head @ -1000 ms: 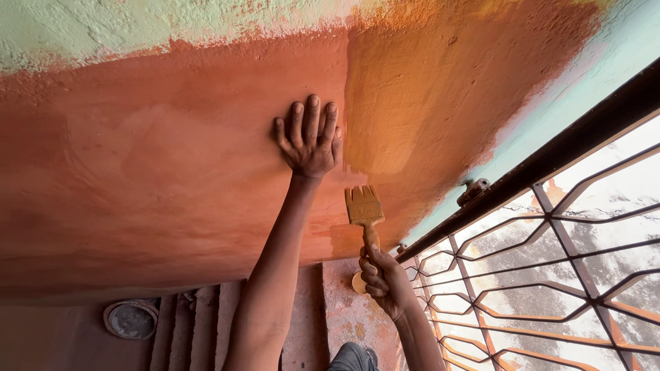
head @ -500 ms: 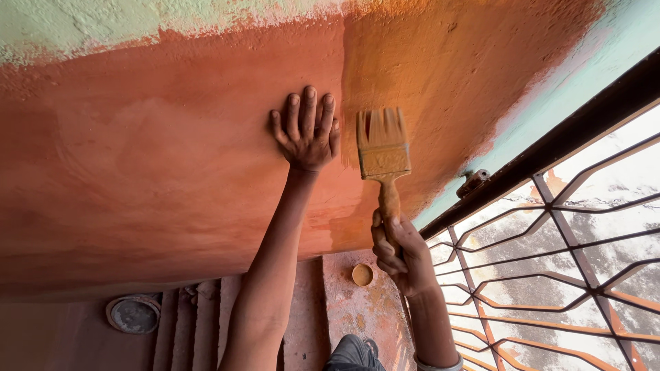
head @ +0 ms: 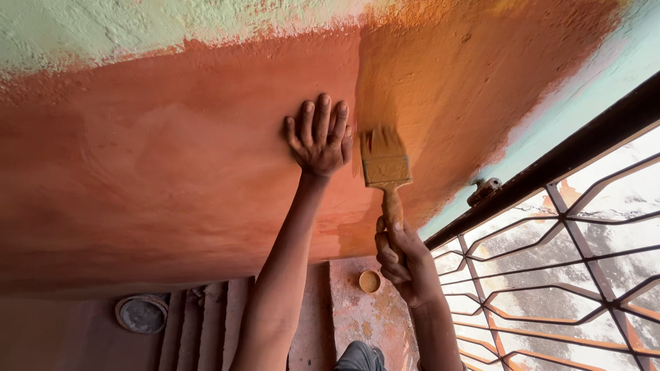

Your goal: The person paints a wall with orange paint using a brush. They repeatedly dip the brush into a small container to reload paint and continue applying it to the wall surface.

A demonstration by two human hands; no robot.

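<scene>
Wood under your right hand: the fingers are curled tight round the lower end of the paintbrush handle, thumb side up, nothing else in that grip. Judged from its build, the brush is light and stiff along the handle, with soft bristles that will splay under pressure; the handle looks coated in wet orange paint, so it may be slick, and a hold low on the shaft, where your fingers sit now, gives reach but less control than one nearer the ferrule. Above your knuckles the bristles rest against the wall, at the edge where the darker red-brown meets the brighter orange. Just beside the bristles your left hand lies flat on the wall, fingers spread and straight, holding nothing. Below your right wrist a small round container of orange paint sits on a spattered ledge. Beyond the right fingers runs a dark window grille
</scene>
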